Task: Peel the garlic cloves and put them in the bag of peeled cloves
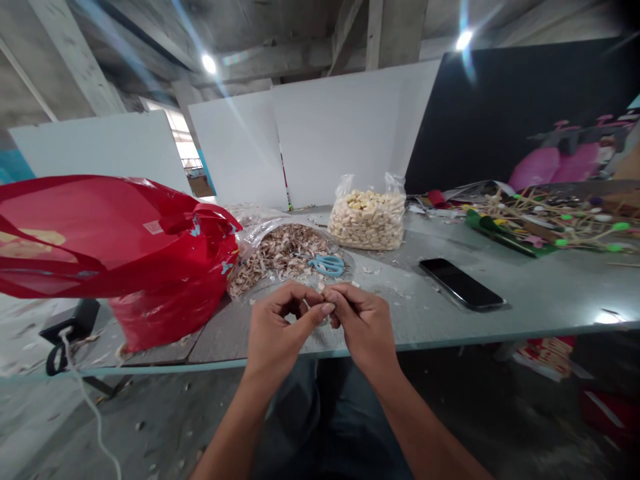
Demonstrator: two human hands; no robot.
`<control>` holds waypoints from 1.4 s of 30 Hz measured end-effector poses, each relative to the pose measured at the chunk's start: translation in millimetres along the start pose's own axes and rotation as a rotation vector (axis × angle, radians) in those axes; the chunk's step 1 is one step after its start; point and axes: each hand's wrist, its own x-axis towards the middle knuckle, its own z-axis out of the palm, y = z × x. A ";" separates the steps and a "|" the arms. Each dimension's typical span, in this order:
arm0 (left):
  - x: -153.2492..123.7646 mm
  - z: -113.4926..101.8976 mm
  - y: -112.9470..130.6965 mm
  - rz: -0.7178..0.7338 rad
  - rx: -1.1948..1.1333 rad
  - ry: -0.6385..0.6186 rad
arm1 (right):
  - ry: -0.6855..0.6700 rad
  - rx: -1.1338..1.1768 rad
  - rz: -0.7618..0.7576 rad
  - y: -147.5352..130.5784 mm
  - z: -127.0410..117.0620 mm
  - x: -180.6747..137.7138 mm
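My left hand [287, 317] and my right hand [361, 320] meet at the fingertips over the table's front edge. Both are closed in a pinch, and whatever small thing lies between them is hidden by the fingers. Just beyond them spreads a heap of dry, papery brown and white skins [287, 250] on clear plastic. Light-blue handled scissors [329, 265] rest at its right side. Behind, a clear plastic bag [367, 213] stands upright, full of pale cloves that look like peeled garlic.
A large red plastic bag [170, 313] stands at the left, beside a black box with a white cable [70, 323]. A black phone [463, 283] lies on the grey table [400, 320] at the right. Craft sticks with coloured balls [565, 223] clutter the far right.
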 end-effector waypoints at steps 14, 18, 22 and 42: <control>3.0 -4.5 0.3 -0.065 -0.043 -0.124 | -0.072 -0.064 -0.017 4.1 -14.5 4.3; 6.1 -5.8 -0.2 -0.108 -0.120 -0.255 | -0.166 0.032 0.100 4.9 -20.0 7.8; 8.2 -4.3 -3.5 -0.159 -0.196 -0.321 | -0.239 0.168 0.238 9.0 -21.0 9.4; -1.8 4.3 -14.3 -0.259 -0.722 -0.112 | -0.219 0.536 0.410 -3.6 -7.5 -0.7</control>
